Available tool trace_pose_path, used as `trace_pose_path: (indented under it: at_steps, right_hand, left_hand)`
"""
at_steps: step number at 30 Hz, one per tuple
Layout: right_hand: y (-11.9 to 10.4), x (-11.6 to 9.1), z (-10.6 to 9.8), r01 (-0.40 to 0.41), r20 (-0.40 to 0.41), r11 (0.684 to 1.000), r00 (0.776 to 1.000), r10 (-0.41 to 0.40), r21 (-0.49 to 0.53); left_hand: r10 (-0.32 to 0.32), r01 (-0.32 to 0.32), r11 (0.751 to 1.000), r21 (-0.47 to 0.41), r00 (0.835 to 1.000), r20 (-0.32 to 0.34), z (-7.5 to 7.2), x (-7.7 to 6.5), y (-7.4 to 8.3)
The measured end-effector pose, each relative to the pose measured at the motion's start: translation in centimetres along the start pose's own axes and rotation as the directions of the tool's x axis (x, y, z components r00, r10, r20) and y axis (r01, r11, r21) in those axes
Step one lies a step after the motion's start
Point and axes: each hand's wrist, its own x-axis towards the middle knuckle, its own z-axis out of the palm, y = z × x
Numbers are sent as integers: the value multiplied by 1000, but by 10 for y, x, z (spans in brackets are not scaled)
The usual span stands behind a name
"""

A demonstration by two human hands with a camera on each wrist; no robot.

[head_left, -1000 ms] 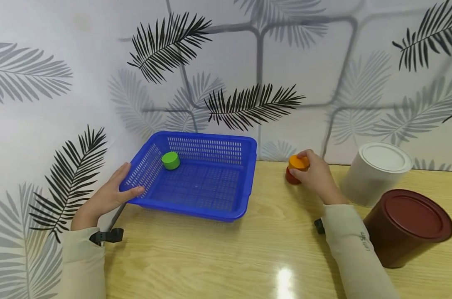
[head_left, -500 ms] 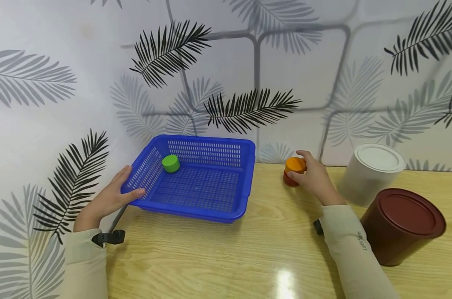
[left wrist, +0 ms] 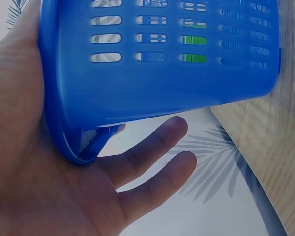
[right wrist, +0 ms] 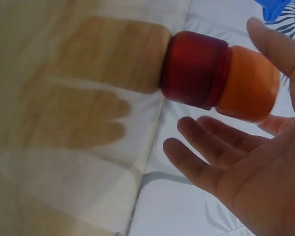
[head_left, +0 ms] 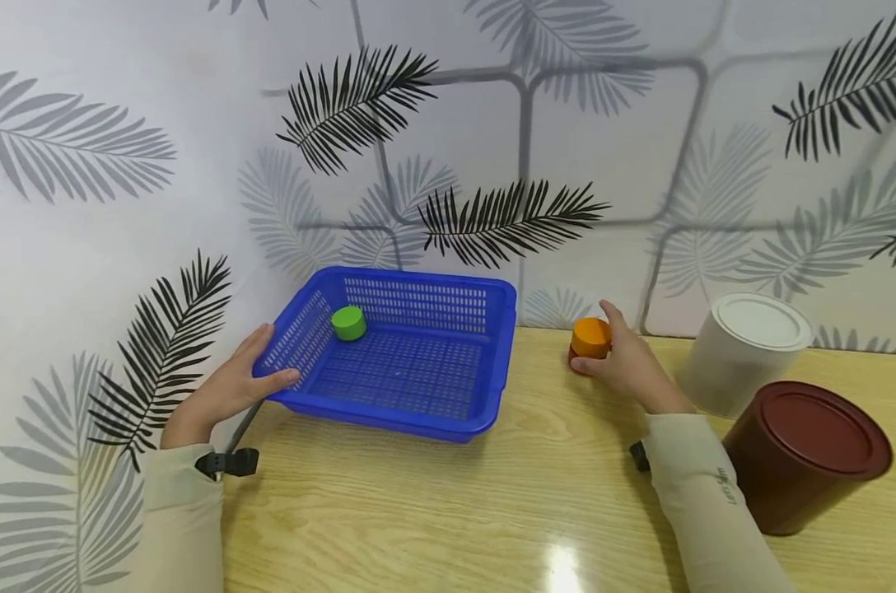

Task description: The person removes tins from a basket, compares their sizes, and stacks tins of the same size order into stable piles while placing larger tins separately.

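Note:
My left hand (head_left: 229,383) rests against the left end of the blue plastic basket (head_left: 389,424). Its thumb lies along the near rim; in the left wrist view two straight fingers extend past the basket's side. A green round block (head_left: 348,324) sits inside, at the basket's far left. To the right, an orange round block (head_left: 591,336) stands on a dark red one (right wrist: 194,69), the red one touching the table. My right hand (head_left: 633,366) is spread around this stack, thumb and fingers apart. The right wrist view shows the thumb off the orange block; the index finger is partly hidden behind it.
Right of the right hand stand a white lidded canister (head_left: 744,354) and, nearer, a dark red lidded canister (head_left: 804,461) beside the forearm. A leaf-patterned wall covering (head_left: 478,123) rises behind the wooden table (head_left: 418,511).
My right hand's fingers have spread from pinching the orange block, which stays on the red one. The left hand and basket keep their places; the head view has shifted slightly.

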Motion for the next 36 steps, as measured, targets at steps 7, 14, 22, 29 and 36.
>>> trace_pose_path:
  at_steps: [7, 14, 22, 29, 36]
  right_hand:
    - [-24, -13, -10, 39, -97, 997, 994, -45, -60]
    - [-52, -28, -19, 108, -150, 990, 981, -121, -93]
    - [-77, -36, -18, 121, -127, 983, 982, -139, -141]
    - [-115, -50, -8, 217, -99, 967, 968, -230, -131]
    - [-161, -44, 12, 416, -112, 903, 897, -427, -111]
  left_hand:
    - [34, -34, 999, -4, 999, -9, -2, 5, -6]
    - [48, -48, 999, 21, 999, 11, -3, 9, -5]
    - [60, -61, 998, 24, 998, 36, -6, 6, -4]
    - [80, -80, 997, -19, 997, -10, -5, 4, -10]
    - [92, -93, 995, -20, 994, -61, 0, 6, -21]
